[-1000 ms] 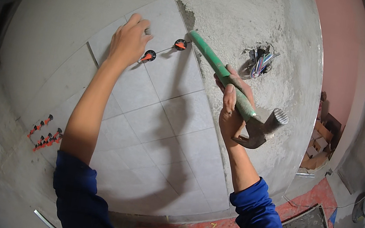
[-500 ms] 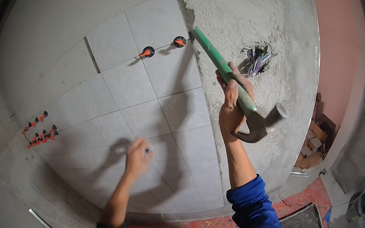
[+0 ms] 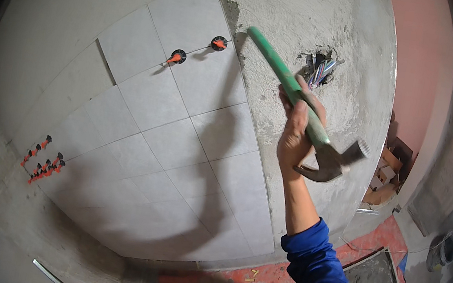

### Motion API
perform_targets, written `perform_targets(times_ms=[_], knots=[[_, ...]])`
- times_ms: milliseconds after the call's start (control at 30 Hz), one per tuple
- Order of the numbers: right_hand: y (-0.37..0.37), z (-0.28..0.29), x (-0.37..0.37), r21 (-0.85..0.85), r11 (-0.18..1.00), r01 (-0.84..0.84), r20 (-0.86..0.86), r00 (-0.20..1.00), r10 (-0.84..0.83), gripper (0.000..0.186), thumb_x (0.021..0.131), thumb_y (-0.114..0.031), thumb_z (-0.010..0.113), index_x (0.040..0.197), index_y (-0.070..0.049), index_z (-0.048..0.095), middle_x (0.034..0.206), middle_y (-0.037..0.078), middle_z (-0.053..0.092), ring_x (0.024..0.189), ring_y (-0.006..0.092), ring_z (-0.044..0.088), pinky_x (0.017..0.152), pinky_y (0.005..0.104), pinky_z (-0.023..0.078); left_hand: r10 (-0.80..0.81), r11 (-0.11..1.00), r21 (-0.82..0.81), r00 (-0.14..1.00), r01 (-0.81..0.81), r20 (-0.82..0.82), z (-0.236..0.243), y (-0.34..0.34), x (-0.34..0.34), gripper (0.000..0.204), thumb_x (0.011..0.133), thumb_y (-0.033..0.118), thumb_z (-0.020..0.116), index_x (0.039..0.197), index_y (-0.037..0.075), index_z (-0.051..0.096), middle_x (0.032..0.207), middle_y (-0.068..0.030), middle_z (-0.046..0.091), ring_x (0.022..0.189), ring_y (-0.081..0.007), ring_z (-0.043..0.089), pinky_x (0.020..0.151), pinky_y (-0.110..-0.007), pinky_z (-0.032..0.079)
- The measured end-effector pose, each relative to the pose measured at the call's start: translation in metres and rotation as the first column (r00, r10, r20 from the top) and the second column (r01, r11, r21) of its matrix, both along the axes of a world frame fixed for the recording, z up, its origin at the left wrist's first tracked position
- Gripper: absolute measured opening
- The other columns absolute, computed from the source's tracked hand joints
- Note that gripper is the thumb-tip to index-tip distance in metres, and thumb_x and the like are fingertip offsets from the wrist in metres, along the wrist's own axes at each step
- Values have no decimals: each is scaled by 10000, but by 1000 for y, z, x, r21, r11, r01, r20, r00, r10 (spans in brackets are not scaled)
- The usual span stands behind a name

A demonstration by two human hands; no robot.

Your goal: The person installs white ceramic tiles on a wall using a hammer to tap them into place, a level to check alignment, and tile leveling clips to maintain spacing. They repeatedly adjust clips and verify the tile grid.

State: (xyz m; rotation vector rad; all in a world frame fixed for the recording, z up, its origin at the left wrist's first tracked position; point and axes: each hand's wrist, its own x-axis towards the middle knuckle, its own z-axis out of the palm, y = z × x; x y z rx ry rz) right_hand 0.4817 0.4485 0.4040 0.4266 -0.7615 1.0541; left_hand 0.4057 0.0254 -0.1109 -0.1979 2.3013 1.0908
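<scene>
Here's the right hand (image 3: 303, 131), its grip wrapped firmly round the green-handled hammer (image 3: 276, 64), out in front of the rough plaster (image 3: 366, 30) with the metal head pointing down and away from the tiles. The left hand is out of view, so no telling about that grip.

And the grey tiles (image 3: 155, 100)? Several rows are up on the wall, joints lining up neatly, so I'd call a good stretch done. Two black-and-orange clips (image 3: 178, 56) sit on one upper joint, and I'd judge that row the freshest; a cluster of orange pieces (image 3: 50, 168) lies down at the lower left. Left to cover, by the look of it: the bare wall beyond the stepped upper-left edge and, perhaps, the plaster on the right.

Room now: the tile faces are open apart from the clips and a long shadow. Tighter on the right, where loose wires (image 3: 322, 71) poke from a ragged hole just beside the hammer handle, and the tiles' straight right edge runs near the handle's tip.
</scene>
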Motion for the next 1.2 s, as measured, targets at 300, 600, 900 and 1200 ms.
perform_targets(times_ms=[300,600,900,1200], knots=[[-2,-195,97,-88,936,342,612,760,-220,321,1000,-175,454,1106,92,597,1227,234,610,1193,310,562,1064,438,390,291,952,145,944,-270,-156,6,-38,1,347,788,223,739,1002,-39,661,1141,-245,624,1091,-398,580,950,-433,456],[-24,-414,189,7,941,338,993,107,-46,153,847,-119,589,787,22,593,592,98,497,539,147,480,507,342,397,130,962,215,408,171,-904,268,72,-133,340,791,144,730,704,-39,456,627,-180,507,561,-242,458,563,-379,427],[-107,-417,190,49,885,463,998,0,-56,102,708,9,575,803,31,605,641,129,549,557,223,527,550,344,422,252,904,160,-193,396,-948,593,137,-204,335,830,242,738,732,-17,549,645,-115,573,575,-224,530,564,-360,424],[-223,-432,172,-87,686,722,982,-54,182,214,713,-185,700,817,-1,668,672,167,629,626,286,630,628,397,485,36,976,-45,-361,213,-932,670,168,-236,364,772,399,784,688,72,649,678,-63,656,610,-243,614,540,-399,439]])
